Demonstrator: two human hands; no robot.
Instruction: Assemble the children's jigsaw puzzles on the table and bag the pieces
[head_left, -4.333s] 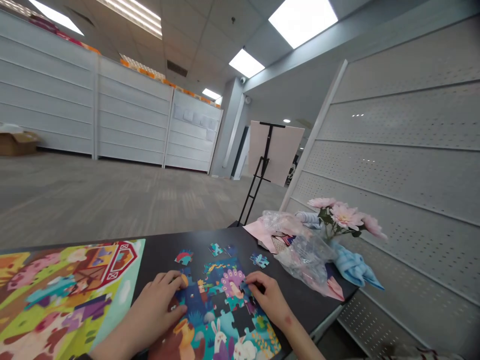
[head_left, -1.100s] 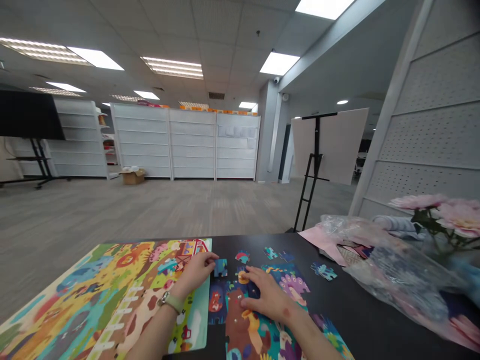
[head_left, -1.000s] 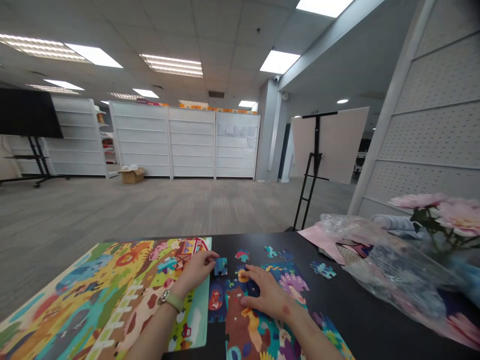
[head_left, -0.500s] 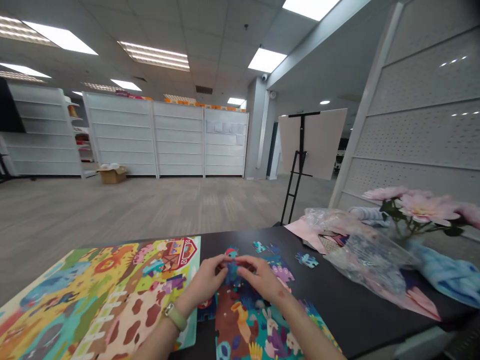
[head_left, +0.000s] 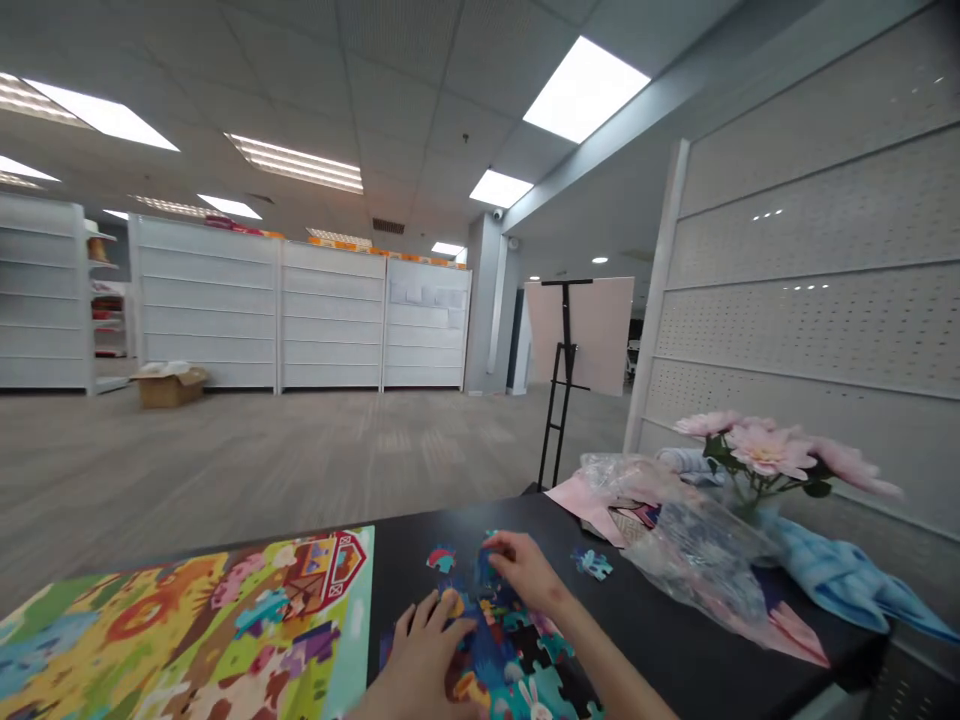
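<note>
A partly joined jigsaw puzzle (head_left: pixel 551 690) in blue, teal and purple lies on the black table, with dark gaps between some pieces. My left hand (head_left: pixel 429 645) rests flat over its left side, fingers spread and holding nothing. At the puzzle's far edge, my right hand (head_left: pixel 525 572) has its fingers drawn together on a dark blue puzzle piece (head_left: pixel 484 578), which is blurred. A teal piece just beyond those fingertips is mostly covered. One loose piece with a red top (head_left: pixel 441 559) lies beyond my left hand, and a light blue piece (head_left: pixel 595 563) lies right of my right hand.
A bright farm-animal picture board (head_left: pixel 247 620) covers the table's left side. Crumpled clear plastic (head_left: pixel 697 540), pink paper, a blue cloth (head_left: pixel 832 575) and pink flowers (head_left: pixel 772 447) crowd the right. Past the table stand a black easel (head_left: pixel 559 400) and white shelving panels (head_left: pixel 330 320).
My hands have moved apart from the piece they both held. The left now lies spread on the puzzle; the right is at the far edge. The camera view has tilted up and turned right.
</note>
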